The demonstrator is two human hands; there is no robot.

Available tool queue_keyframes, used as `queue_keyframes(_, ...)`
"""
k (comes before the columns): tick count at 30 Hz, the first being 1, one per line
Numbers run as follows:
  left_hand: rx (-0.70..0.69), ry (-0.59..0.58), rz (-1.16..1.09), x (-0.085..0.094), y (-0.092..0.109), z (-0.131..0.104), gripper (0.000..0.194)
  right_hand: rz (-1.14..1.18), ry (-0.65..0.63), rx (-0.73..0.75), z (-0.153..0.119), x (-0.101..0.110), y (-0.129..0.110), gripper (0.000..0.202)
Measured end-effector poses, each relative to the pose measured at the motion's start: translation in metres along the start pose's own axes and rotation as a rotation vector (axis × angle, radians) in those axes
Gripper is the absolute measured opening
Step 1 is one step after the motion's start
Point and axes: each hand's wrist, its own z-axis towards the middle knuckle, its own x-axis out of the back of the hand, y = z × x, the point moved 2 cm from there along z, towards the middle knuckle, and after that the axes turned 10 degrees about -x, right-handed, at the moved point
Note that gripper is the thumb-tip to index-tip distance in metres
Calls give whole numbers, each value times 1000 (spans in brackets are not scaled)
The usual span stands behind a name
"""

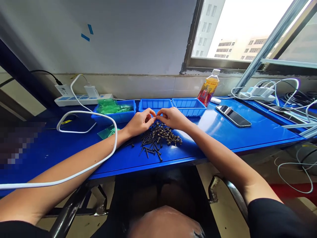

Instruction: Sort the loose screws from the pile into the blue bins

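My left hand (141, 123) and my right hand (170, 118) meet fingertip to fingertip above a pile of dark screws (159, 134) on the blue table (183, 150). Both hands are closed in a pinch; what lies between the fingertips is too small to make out. Several longer screws lie loose at the pile's near side, and a few more sit by my left wrist. Just left of that wrist is a small green plastic bag (106, 133) with pale pieces in it. Behind my hands stand two blue bins, a middle bin (155, 105) and a right bin (189, 107).
A blue bin (119, 117) at the left holds green plastic bags (111, 107). A drink bottle (209, 88) and a phone (233, 115) are on the right. One white cable (115, 132) loops across my left forearm. Power strips (81, 99) line the wall.
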Motion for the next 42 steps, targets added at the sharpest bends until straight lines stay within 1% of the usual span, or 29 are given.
queue_keyframes(3,-10,24,64,0,3,-1,18,0,18,4,-1,0,-1,19)
queue_keyframes(7,21,59,145,3,7,-3,18,27,30,10,-1,0,-1,17)
queue_keyframes(12,37,77,177,7,8,-4,20,44,24,37,-1,0,-2,21)
queue_keyframes(16,35,88,177,7,8,-4,19,27,28,34,-2,1,-3,14)
queue_keyframes(21,52,75,164,6,7,-3,18,25,43,40,-3,2,-3,12)
queue_keyframes(32,33,63,175,7,9,-4,22,14,39,52,-6,4,-8,14)
queue_keyframes(37,32,31,190,7,9,-3,22,-18,49,42,-5,5,-8,12)
queue_keyframes(42,46,3,185,5,10,-3,21,-30,50,22,-4,5,-8,15)
